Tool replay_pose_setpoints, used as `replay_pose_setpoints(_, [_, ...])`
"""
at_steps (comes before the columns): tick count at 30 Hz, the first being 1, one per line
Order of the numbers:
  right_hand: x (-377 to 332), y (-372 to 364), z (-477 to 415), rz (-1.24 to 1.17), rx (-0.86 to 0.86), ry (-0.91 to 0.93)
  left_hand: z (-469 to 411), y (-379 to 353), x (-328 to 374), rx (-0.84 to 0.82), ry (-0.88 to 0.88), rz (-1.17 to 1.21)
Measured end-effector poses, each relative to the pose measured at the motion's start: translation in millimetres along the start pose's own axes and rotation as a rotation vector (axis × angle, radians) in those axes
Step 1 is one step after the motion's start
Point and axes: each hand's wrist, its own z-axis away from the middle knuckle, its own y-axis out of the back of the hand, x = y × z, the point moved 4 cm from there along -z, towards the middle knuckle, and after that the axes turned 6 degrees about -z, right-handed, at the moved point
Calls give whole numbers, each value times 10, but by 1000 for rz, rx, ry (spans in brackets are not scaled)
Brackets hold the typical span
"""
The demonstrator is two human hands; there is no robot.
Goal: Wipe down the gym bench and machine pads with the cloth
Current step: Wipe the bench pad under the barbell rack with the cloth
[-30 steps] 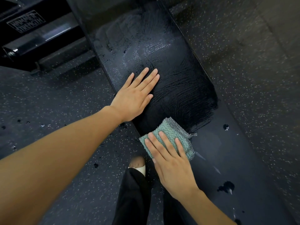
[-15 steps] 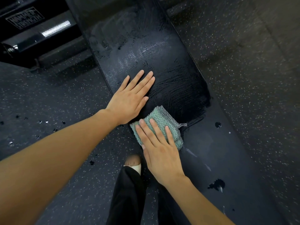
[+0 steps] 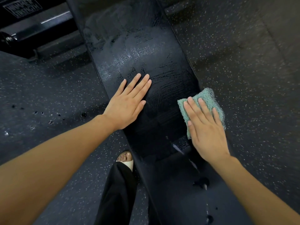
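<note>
one sandalled foot (image 3: 125, 157) stands beside one black bench (image 3: 162, 130). two hands lie on its pad: the right hand (image 3: 206, 127) presses, fingers straight, one folded, nubbly teal cloth (image 3: 207, 95) at the pad's right edge; the left hand (image 3: 128, 103) rests flat, holding nothing. wet streaks shine farther up.

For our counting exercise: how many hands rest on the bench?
2. The left hand lies flat on the bench; the right hand presses the cloth at its right edge.

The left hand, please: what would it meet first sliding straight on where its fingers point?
Only more wet bench pad lies before the left hand; nothing seems to block it.
</note>
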Motion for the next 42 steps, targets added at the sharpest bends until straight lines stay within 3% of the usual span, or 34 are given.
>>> replay_pose_setpoints(6, [-465,-164,81,-133,121,-177,10,-17,54,15,8,-2])
replay_pose_setpoints(12, [-963,-433,384,-24,-6,143,14,-19,98,27,18,4])
replay_pose_setpoints(16, [-710,-348,312,53,-48,287,21,-26,126,30,37,12])
replay_pose_setpoints(22, [-7,-53,72,88,-4,161,34,-37,179,28,62,19])
replay_pose_setpoints(27, [-130,-94,194,-34,53,66,36,-44,192,36,77,13])
replay_pose_setpoints(34, [-145,-199,536,7,8,138,46,-48,229,43,88,16])
replay_pose_setpoints(42, [-66,-48,-174,-10,39,66,89,-69,332,50,58,17])
